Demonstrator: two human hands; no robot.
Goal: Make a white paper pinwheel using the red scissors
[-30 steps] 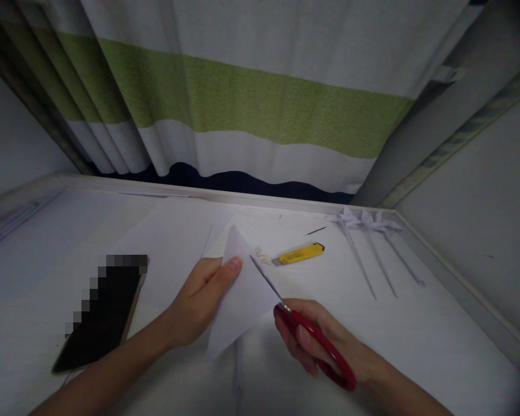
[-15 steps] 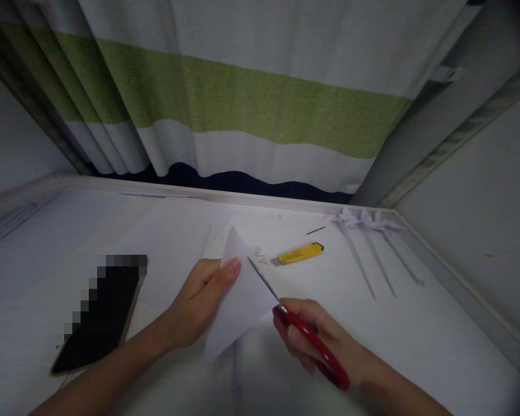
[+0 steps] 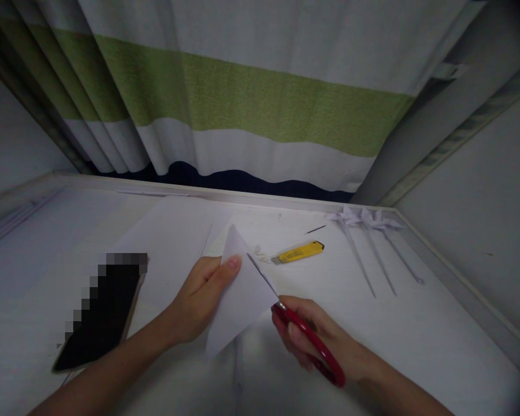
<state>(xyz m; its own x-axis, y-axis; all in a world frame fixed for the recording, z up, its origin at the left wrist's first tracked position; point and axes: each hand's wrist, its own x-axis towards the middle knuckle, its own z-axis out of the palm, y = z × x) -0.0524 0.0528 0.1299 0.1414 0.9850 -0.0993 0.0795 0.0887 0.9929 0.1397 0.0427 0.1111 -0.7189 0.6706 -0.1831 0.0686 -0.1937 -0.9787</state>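
My left hand [image 3: 201, 300] pinches a folded white paper triangle [image 3: 240, 297] by its left edge and holds it up off the table. My right hand [image 3: 320, 341] grips red-handled scissors [image 3: 305, 338]. Their thin blades [image 3: 262, 274] lie along the triangle's right edge and point up and to the left. Both hands are low in the view, near the table's front.
A black phone [image 3: 101, 309] lies at the left on a white sheet [image 3: 173, 242]. A yellow utility knife [image 3: 299, 252] lies behind the hands. Three white paper pinwheels [image 3: 364, 222] on sticks lie at the back right. A striped curtain [image 3: 242, 98] hangs behind the white table [image 3: 416, 335].
My right hand has drawn slightly left and toward the paper with the scissors. The left hand and the paper have barely moved.
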